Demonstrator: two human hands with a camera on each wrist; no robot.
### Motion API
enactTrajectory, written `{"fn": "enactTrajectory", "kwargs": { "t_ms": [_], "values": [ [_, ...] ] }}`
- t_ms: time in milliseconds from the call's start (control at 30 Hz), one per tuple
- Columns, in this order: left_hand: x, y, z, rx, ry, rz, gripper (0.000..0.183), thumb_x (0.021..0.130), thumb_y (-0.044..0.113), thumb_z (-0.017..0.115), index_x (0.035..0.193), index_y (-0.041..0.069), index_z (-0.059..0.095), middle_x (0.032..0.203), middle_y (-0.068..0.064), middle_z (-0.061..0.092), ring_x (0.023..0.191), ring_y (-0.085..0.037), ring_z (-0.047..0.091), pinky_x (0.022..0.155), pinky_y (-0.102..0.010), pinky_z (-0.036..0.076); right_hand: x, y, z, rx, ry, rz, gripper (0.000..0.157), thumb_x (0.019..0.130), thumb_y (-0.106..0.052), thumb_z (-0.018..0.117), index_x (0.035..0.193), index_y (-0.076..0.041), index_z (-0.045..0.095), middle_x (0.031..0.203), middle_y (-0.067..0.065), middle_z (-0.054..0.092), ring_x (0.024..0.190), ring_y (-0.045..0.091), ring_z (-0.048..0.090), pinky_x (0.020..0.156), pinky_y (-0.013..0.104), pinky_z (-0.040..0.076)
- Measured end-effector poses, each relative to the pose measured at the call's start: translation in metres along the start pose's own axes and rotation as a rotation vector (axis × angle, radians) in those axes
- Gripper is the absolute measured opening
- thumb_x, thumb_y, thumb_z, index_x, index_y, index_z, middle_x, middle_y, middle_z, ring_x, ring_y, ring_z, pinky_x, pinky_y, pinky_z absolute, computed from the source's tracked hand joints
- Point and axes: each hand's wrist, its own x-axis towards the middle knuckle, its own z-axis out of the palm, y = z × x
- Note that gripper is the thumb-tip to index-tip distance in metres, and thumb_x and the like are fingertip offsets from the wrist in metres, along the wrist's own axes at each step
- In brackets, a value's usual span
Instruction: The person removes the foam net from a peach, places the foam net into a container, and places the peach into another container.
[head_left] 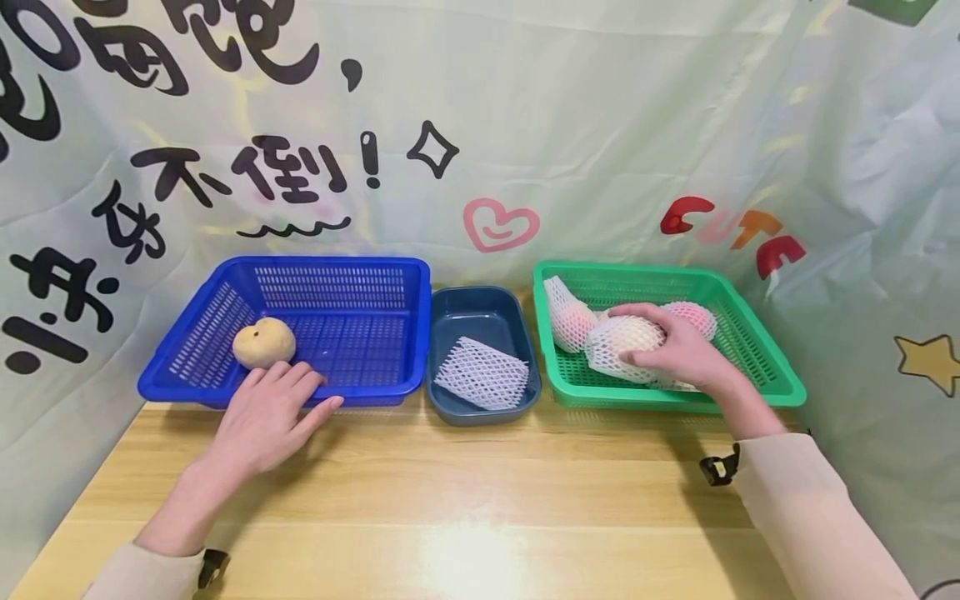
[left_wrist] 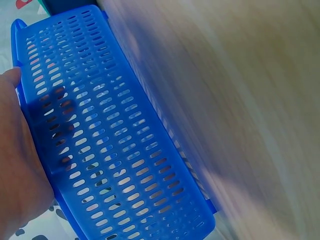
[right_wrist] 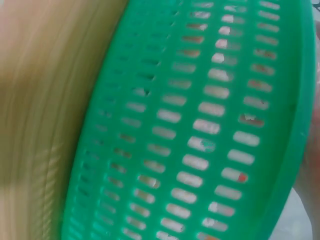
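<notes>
In the head view my right hand point(head_left: 686, 350) is inside the green basket point(head_left: 675, 398), thumb and fingers around a pale fruit in a white foam net point(head_left: 626, 346). Fruits in pinkish foam nets lie to its left point(head_left: 572, 323) and behind it point(head_left: 692, 318). My left hand point(head_left: 270, 412) rests over the front rim of the blue basket point(head_left: 352, 333), its fingers loosely extended. Just beyond those fingertips sits a bare, round, yellowish-tan fruit point(head_left: 264, 342) with a small dark spot. The left wrist view shows the basket's slotted side point(left_wrist: 110, 135) beside the hand; the fingers are mostly hidden there.
Between the baskets stands a dark blue-grey tray point(head_left: 483, 304) with an emptied white foam net point(head_left: 483, 373) lying flat in it. All three containers stand on a wooden table point(head_left: 390, 492). A printed cloth point(head_left: 600, 142) hangs close behind them.
</notes>
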Motion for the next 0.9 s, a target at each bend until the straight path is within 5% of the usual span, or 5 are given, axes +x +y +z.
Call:
{"fn": "enactTrajectory", "kwargs": {
  "t_ms": [500,900],
  "values": [
    [-0.001,0.000,0.001,0.000,-0.006,-0.008,0.038,0.102,0.047,0.061,0.103,0.011,0.071,0.100,-0.005,0.067,0.096,-0.032,0.060,0.077,-0.047,0.043,-0.003,-0.041,0.031,0.162,0.345,-0.060,0.063,0.087,-0.005,0.082,0.144,-0.020,0.060,0.145,-0.002,0.053,0.111,0.020,0.055,0.071,0.024,0.057],
    [0.000,0.000,0.002,-0.005,-0.004,-0.020,0.037,0.102,0.046,0.061,0.103,0.010,0.070,0.100,-0.006,0.066,0.096,-0.032,0.059,0.077,-0.047,0.042,-0.002,-0.061,0.063,0.232,0.404,-0.243,0.066,0.082,0.004,0.081,0.143,-0.014,0.062,0.145,0.001,0.056,0.117,0.017,0.055,0.078,0.019,0.054]
  ]
}}
